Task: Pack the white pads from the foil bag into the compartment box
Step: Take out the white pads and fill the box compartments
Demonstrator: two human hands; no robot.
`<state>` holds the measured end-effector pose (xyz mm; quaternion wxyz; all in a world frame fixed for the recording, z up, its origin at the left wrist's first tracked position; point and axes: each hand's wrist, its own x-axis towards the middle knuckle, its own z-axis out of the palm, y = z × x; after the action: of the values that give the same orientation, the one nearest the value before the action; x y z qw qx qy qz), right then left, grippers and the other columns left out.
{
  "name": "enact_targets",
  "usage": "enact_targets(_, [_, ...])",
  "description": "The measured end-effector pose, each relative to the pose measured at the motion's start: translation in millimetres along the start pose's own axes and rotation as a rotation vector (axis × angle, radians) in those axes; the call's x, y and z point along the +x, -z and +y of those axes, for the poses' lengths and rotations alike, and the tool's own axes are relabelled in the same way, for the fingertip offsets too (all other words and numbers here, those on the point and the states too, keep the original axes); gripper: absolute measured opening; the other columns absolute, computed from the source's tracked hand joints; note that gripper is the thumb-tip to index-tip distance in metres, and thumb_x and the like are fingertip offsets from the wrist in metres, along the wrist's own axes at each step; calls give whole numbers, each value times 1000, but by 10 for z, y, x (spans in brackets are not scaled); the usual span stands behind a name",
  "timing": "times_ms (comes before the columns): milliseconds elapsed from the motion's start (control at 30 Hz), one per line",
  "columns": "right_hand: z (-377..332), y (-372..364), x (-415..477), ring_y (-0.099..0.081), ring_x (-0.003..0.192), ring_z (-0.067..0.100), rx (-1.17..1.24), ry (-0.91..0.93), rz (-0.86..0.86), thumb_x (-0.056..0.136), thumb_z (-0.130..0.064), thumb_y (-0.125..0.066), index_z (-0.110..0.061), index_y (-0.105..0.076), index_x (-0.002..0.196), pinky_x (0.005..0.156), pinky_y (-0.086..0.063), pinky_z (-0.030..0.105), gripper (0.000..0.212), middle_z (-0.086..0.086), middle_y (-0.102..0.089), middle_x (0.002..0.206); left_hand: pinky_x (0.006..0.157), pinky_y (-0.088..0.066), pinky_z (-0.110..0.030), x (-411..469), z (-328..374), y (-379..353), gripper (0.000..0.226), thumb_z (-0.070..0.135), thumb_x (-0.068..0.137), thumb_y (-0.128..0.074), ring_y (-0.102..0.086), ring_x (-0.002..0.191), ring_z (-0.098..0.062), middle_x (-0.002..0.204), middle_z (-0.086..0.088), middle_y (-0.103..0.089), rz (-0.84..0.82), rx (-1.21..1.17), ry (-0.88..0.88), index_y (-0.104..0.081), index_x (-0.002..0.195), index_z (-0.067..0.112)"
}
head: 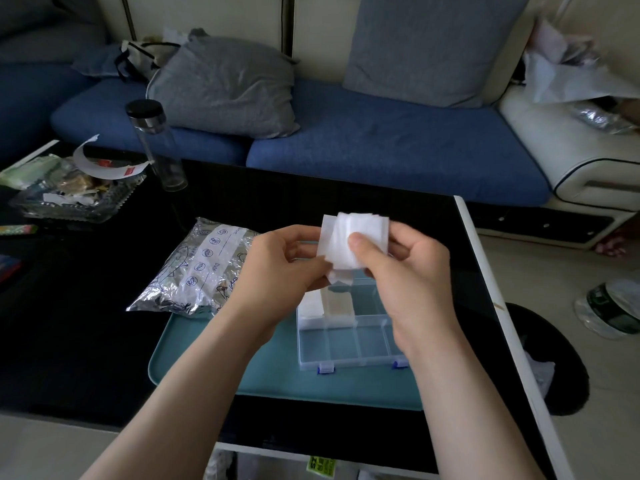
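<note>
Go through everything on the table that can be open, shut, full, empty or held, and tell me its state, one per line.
Compartment box: lid open, near row empty, two farther cells hold pads.
Foil bag: lying flat, partly on the teal tray.
White pads: small stack, held above the box.
Left hand: gripping the stack.
Right hand: gripping the stack.
Glass bottle: upright, capped, looks empty.

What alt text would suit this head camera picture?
Two bare hands, left hand and right hand, hold a stack of white pads above a clear compartment box on a teal tray; a foil bag lies left of it.
</note>
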<state>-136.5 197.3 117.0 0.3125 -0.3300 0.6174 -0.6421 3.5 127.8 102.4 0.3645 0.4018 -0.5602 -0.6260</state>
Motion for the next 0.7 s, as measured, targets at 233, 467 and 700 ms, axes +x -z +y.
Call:
enact_targets(233, [47,-33,3,-77,81,4,-44,2,38,89,-11,-84,-21,-78,104,62,-56,15,19,-5,-81,91,86,-65,-42,-36,36,-24,46,-19,89,-63,-79,88,-33,96,-9,-81,-74,79,-71,-76,116,16])
enact_targets(467, [91,-34,41,-78,94,10,-5,-72,25,90,-12,-83,-22,-74,119,70,-60,21,32,-4,-80,104,85,-66,-43,-38,42,-27,47,-21,83,-66,-78,87,-35,93,-9,-81,-56,70,-79,-77,111,16])
enact_targets(700, [116,15,80,-78,99,16,133,-187,-29,94,-14,-79,-23,-78,120,77,-57,27,28,-2,-81,104,87,-65,-46,-21,24,-19,43,-20,85,-65,-79,88,-35,94,-13,-80,-41,36,-74,-77,111,13])
